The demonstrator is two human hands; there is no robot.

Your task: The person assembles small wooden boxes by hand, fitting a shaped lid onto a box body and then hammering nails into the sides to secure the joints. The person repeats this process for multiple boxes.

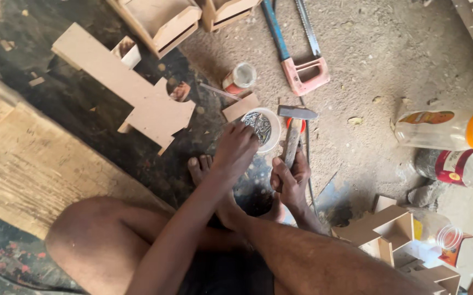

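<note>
The person sits on the floor [389, 65] with bare legs crossed, looking down at both hands. The left hand [236, 148] reaches forward into a small white tub of nails [265, 129], its fingers [245, 130] bunched narrowly over the heap of nails at the tub's near edge; whether they pinch a nail cannot be told. The right hand [291, 177] has its fingers wrapped tight around the handle of a hammer [293, 131], whose metal head lies just beside the tub on its right, pointing away from the person. The tub stands on the sandy floor just ahead of the person's bare foot [201, 166].

Beyond the tub lie a hand saw [299, 54] with a pink handle and a small round jar [240, 77]. To the left, a flat cut board shape [122, 87] rests on the dark ground, next to a broad wooden plank [26, 164]. Small open wooden boxes [162, 19] stand at the top. On the right lie a clear plastic bottle with an orange cap [446, 130] and more small wooden boxes [389, 229] near the right knee.
</note>
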